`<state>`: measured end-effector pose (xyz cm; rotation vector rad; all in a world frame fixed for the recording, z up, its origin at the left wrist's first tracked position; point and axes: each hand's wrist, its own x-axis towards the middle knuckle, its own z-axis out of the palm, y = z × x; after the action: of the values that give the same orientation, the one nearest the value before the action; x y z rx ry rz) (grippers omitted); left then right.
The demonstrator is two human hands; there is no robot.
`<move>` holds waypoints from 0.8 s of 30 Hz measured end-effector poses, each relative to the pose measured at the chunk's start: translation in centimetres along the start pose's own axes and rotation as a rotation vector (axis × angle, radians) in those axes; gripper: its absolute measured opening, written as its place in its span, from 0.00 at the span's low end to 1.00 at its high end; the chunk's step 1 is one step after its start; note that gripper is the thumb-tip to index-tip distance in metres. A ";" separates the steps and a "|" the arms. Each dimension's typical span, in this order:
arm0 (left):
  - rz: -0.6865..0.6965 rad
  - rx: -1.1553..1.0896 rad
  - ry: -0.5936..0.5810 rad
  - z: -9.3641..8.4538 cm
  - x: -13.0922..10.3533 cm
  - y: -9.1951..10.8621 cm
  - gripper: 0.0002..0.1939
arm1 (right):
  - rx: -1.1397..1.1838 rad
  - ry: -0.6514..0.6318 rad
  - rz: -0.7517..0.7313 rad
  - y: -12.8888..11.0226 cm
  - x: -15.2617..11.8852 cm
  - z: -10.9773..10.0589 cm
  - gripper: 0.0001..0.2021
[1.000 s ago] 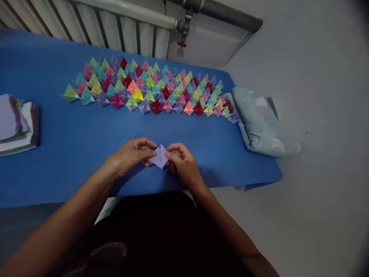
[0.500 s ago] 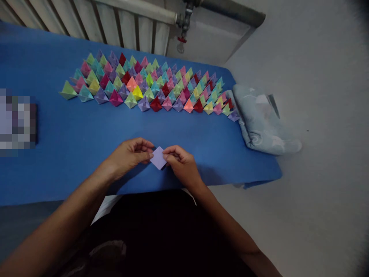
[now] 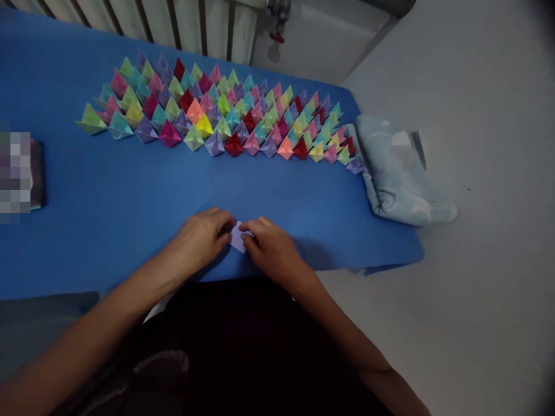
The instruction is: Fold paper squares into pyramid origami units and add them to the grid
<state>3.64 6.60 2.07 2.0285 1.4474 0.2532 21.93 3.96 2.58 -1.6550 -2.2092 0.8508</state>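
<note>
Fingers of the left hand [image 3: 200, 234] and right hand [image 3: 274, 248] grip lilac paper [image 3: 237, 238] from opposite sides at lower centre, seemingly to steady it; folded paper shapes [image 3: 223, 104] fill the upper frame, apparently packed close to save room on blue cloth [image 3: 130, 190].

I had a blue table [image 3: 143, 225] before me. Rows of folded papers [image 3: 232, 118] in many colours stood along its far edge. Just beside their right end a folded blanket [image 3: 399, 190] lay over the table's right edge; a stack [image 3: 37, 173], partly blurred, lay towards the left.
</note>
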 end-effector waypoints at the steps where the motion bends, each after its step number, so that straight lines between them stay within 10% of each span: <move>1: 0.041 0.025 0.021 0.2 0.0 -0.3 0.12 | -0.029 0.001 -0.008 0.0 -0.1 -0.1 0.15; 9: 0.486 0.091 0.096 1.5 -0.4 -1.5 0.15 | -0.009 -0.036 -0.140 1.6 -0.7 -0.3 0.18; 24: 0.487 0.154 0.222 2.1 -2.1 -2.2 0.13 | 0.025 -0.005 -0.289 3.1 -1.1 -0.3 0.13</move>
<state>2.13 4.33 -0.49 2.5285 1.0983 0.6003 24.91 3.59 1.17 -1.2799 -2.3531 0.8008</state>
